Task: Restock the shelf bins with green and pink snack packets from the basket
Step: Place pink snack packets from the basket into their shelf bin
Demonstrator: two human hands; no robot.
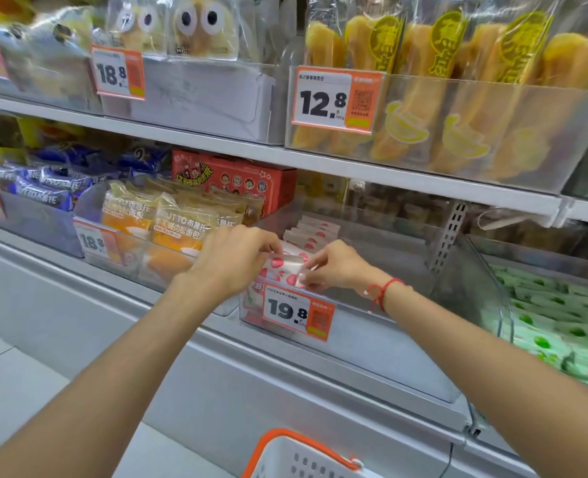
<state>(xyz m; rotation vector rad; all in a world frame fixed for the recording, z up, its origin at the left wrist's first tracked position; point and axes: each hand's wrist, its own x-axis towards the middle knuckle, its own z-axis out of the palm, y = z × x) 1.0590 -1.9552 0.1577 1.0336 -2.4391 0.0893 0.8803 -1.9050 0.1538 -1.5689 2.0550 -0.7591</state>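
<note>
While both hands pinch the pink packet (287, 267) (left hand (232, 262), right hand (330, 267)), we hold its long axis crosswise over the bin (371, 326).

Pink packet (285, 269) upright at clear bin's (389, 326) front; green packets (554, 326) rightward.

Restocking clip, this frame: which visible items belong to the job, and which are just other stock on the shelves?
Job:
pink-and-white snack packet, pinched by left hand and right hand
clear plastic shelf bin tagged 19.8
green snack packets
white basket with orange handle

Other stock:
orange bread packs
blue wrapped packs
red cartoon box
yellow banana-print bags
</note>
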